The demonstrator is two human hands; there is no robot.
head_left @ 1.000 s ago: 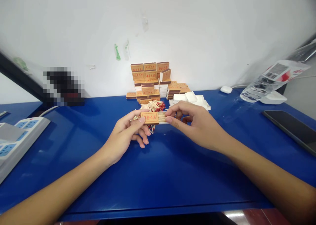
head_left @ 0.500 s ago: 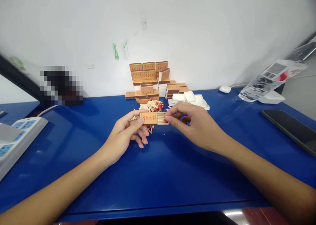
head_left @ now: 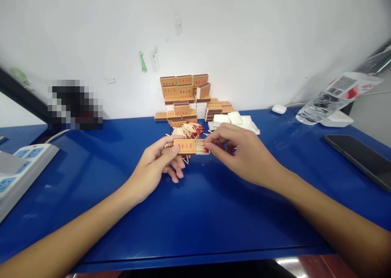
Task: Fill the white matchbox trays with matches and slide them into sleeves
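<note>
My left hand holds a matchbox between thumb and fingers, its orange printed face turned up. From the sleeve's right end sticks out the white inner tray, filled with red-tipped matches. At that end, my right hand pinches the tray with thumb and forefinger; its fingertips cover the tray's far tip and some match heads. Just behind the hands lies a heap of loose matches, partly hidden by the left hand and the matchbox.
Stacked matchboxes stand against the wall, with white trays beside them. A bottle, a white plug-like piece and a phone are on the right. A power strip lies left on the blue table.
Hardly anything differs. Both hands keep their grip on the partly pulled-out matchbox, which has shifted very slightly to the right in view.
</note>
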